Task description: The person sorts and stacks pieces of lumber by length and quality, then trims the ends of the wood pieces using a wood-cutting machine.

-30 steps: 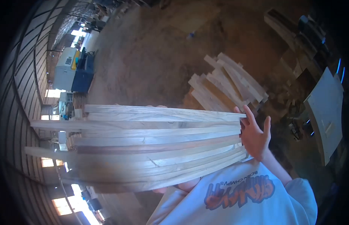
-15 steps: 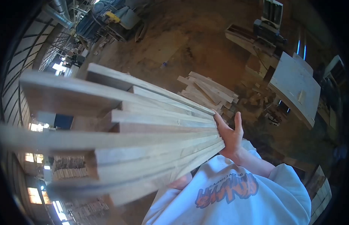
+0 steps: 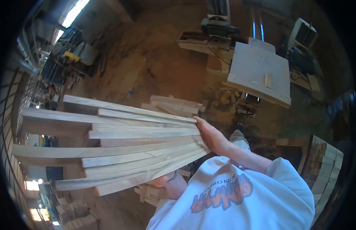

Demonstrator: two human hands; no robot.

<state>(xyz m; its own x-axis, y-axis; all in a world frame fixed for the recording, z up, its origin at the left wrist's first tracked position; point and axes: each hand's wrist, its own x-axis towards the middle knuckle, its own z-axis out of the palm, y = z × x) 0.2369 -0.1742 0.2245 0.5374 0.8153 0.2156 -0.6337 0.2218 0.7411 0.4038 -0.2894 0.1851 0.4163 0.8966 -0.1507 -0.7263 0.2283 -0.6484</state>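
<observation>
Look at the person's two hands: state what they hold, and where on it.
A bundle of wooden slats: the right hand lies flat against its near ends; the left hand supports it from underneath.

Stack of wooden slats, carried level, pointing to 9 o'clock: right hand flat against near ends; left hand supporting underneath.

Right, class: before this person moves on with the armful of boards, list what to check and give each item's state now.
1. Right hand flat against the board ends: ok.
2. Left hand under the boards: ok, though mostly hidden.
3. Board ends flush at the far end: not ok, they are staggered.
4. Floor ahead free: not ok, a loose wood pile lies on it.
5. Room beside the bench: cannot tell.
</observation>
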